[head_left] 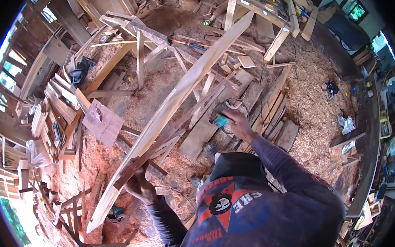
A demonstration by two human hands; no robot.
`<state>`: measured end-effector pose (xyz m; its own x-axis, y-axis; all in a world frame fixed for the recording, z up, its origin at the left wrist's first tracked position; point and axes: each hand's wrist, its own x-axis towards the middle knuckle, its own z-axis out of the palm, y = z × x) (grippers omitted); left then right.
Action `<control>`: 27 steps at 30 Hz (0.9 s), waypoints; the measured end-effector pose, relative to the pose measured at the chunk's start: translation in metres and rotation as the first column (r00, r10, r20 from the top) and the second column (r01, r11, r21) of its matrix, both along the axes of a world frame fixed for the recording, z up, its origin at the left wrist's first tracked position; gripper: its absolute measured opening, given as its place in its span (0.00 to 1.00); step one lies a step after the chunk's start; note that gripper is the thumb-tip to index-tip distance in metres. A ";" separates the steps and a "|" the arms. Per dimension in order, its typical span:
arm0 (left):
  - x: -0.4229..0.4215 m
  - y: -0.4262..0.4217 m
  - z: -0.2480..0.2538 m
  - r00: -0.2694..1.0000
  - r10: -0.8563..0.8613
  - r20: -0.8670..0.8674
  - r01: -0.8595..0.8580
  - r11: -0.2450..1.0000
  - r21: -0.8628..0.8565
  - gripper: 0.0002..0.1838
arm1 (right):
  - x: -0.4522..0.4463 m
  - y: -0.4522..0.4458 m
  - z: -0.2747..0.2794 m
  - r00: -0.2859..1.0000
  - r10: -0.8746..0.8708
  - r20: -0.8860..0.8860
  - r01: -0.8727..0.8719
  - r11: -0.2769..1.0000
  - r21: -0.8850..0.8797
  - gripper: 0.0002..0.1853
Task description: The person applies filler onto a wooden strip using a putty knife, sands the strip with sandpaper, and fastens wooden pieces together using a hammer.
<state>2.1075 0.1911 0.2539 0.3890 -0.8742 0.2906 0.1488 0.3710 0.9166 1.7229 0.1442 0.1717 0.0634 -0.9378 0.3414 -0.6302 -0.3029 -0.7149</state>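
Note:
My left hand (140,183) is closed around the lower end of a reddish-brown wooden strip (175,128), its fingers partly hidden under the wood. Right beside the strip runs a long pale plank (179,90), slanting from lower left to upper right. At the plank's lower part, my left hand is close against it; whether it also grips the plank I cannot tell. My right hand (237,122) is at a teal and dark power tool (221,120), its fingers over the tool's dark upper part. Under the tool lie broad weathered boards (202,131).
Shavings (314,116) cover much of the floor. A sawhorse-like wooden frame (140,59) stands ahead, with an orange-and-blue long tool (188,44) near it. At upper right is a workbench (263,11). Stacked offcuts (60,102) and a square board (102,122) lie left.

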 end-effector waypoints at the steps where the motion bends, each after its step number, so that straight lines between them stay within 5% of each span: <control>1: 0.000 0.001 0.002 1.000 0.000 0.004 0.000 1.000 0.022 0.15 | -0.001 -0.001 0.015 0.997 -0.079 -0.004 0.079 0.997 -0.026 0.23; 4: -0.005 0.001 0.007 1.000 -0.012 -0.003 0.012 0.999 0.046 0.15 | -0.028 -0.012 0.006 0.989 -0.113 -0.099 0.128 0.979 0.157 0.23; 6: -0.008 -0.001 0.008 0.999 -0.052 -0.012 0.051 0.999 -0.017 0.14 | -0.023 -0.022 0.029 0.995 -0.016 -0.102 0.020 0.999 0.045 0.25; 9: -0.018 -0.002 0.011 1.000 -0.009 -0.023 0.007 0.999 -0.045 0.13 | 0.000 -0.027 0.059 0.908 0.070 -0.412 -0.088 0.996 -0.024 0.27; 17: -0.037 0.001 0.020 0.999 0.032 0.033 -0.030 0.998 -0.058 0.12 | 0.015 -0.021 0.029 0.943 0.121 -0.309 -0.121 0.992 0.019 0.28; 20: -0.045 -0.002 0.025 0.997 0.057 0.049 -0.055 0.998 -0.035 0.11 | 0.011 -0.003 0.030 0.864 0.323 -0.386 -0.305 0.946 0.109 0.28; 24: -0.037 -0.011 0.023 0.987 0.106 0.122 -0.100 0.993 -0.058 0.12 | -0.008 0.009 0.027 0.992 0.013 -0.123 -0.019 0.999 -0.048 0.22; 27: -0.020 -0.012 0.018 0.993 0.097 0.067 -0.095 0.995 -0.035 0.13 | -0.072 -0.016 0.017 0.932 -0.357 -0.064 0.351 0.847 0.399 0.19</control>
<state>2.0873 0.1792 0.2721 0.4489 -0.8238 0.3462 0.0484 0.4093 0.9111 1.6508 0.1277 0.1888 -0.3005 -0.9515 -0.0662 -0.6306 0.2503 -0.7346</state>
